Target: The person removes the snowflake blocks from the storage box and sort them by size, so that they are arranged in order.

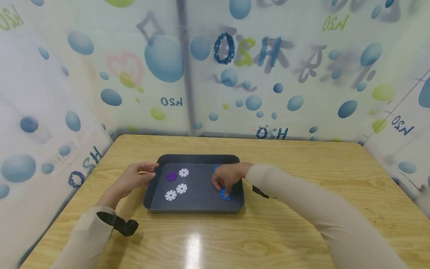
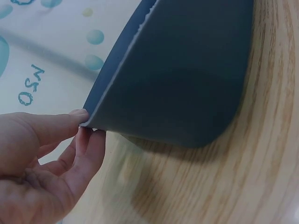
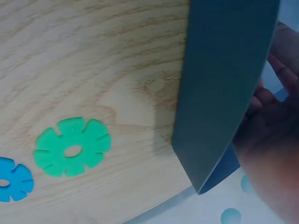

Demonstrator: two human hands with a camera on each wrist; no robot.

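A dark grey tray [image 1: 198,206] lies on the wooden table. At its left side my left hand [image 2: 46,168] pinches the rim near a corner, thumb above and fingertips below. Inside the tray, several white slotted plastic discs [image 1: 181,188] and a purple slotted disc [image 1: 171,176] lie on the left. My right hand [image 1: 228,175] reaches over the right wall, and a fingertip touches a blue slotted disc [image 1: 226,194]; whether it is pinched is unclear. Another blue disc [image 1: 217,168] is partly hidden behind that hand. The tray wall blocks the right fingertips in the right wrist view.
Outside the tray, a green slotted disc [image 3: 72,146] and a blue disc [image 3: 15,179] lie on the table [image 3: 117,37] in the right wrist view. A patterned curtain [image 1: 215,93] stands behind the table's far edge and along both sides.
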